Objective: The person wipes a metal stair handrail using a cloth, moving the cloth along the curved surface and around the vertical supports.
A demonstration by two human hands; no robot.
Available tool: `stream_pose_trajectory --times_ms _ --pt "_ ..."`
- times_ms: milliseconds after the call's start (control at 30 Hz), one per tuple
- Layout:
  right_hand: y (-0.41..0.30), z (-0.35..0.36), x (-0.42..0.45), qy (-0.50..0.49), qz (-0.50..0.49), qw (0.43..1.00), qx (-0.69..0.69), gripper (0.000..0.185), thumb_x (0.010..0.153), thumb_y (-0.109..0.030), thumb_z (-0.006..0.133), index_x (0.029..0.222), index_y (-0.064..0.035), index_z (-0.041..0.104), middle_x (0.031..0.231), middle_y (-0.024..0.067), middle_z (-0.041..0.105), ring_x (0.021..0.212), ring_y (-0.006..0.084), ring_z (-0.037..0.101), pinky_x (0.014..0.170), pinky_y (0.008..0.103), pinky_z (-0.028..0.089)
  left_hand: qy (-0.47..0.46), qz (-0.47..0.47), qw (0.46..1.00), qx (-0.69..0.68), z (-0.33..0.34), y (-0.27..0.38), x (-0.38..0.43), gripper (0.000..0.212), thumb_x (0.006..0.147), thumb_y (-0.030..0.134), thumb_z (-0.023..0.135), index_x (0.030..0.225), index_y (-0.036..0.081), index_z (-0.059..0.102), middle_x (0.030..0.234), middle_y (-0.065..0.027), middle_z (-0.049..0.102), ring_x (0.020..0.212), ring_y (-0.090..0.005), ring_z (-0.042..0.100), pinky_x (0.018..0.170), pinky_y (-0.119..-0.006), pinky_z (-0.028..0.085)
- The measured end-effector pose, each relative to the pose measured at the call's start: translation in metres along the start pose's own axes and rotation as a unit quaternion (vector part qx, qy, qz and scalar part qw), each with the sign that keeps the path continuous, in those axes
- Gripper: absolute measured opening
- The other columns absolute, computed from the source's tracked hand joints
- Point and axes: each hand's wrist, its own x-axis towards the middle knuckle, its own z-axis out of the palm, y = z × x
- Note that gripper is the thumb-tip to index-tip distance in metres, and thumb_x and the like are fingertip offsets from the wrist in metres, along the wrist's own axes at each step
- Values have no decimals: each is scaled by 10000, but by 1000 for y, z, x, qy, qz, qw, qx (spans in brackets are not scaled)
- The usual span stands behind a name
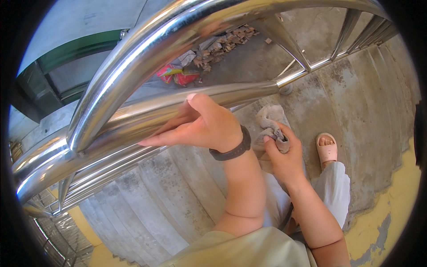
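Observation:
My left hand, with a dark wristband on its wrist, lies at the side of a thick, shiny stainless-steel handrail tube. Its thumb reaches up over the tube and the fingers stretch out straight along its lower side, not wrapped round it. The hand's reflection shows in the polished metal. Whether the whole palm presses on the tube is hidden. Lower and to the right, my right hand clasps a crumpled grey-beige cloth between thumb and fingers, apart from the rail.
A curved steel tube arches above the rail. Concrete stairs descend at lower left, and more steps lie at right. A foot in a pink slipper stands on concrete. Beyond the railing are broken bricks and red bags.

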Motion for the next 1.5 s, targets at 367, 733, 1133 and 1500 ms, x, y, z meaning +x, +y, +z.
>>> stream_pose_trajectory --times_ms 367,733,1133,1500 --pt "5 1 0 -10 9 1000 -3 311 736 -86 599 1030 1 546 947 110 562 875 183 532 794 275 405 -1 -7 1000 8 -5 -6 -1 850 642 -5 513 1318 -13 -1 1246 -171 251 1075 -225 360 899 -310 343" --pt "6 0 -6 -10 25 1000 11 302 746 -89 593 1026 13 541 935 96 568 861 154 527 775 264 409 0 -24 1000 5 -7 -4 -1 891 637 1 514 1323 -10 -55 1272 -180 209 1099 -243 335 910 -333 338" --pt "9 -12 -8 -2 10 1000 7 316 757 -121 594 1040 8 543 888 88 592 830 145 531 766 263 410 -58 -96 994 10 -15 18 1 937 633 7 514 1329 -6 -114 1300 -190 162 1125 -263 307 922 -358 332" --pt "-94 58 24 -93 -374 906 -177 575 619 8 557 1174 -129 494 1108 121 504 961 285 517 845 320 411 -243 -320 913 65 -150 27 -39 795 693 -12 462 1365 80 49 1354 -144 152 1166 -274 279 925 -407 308"
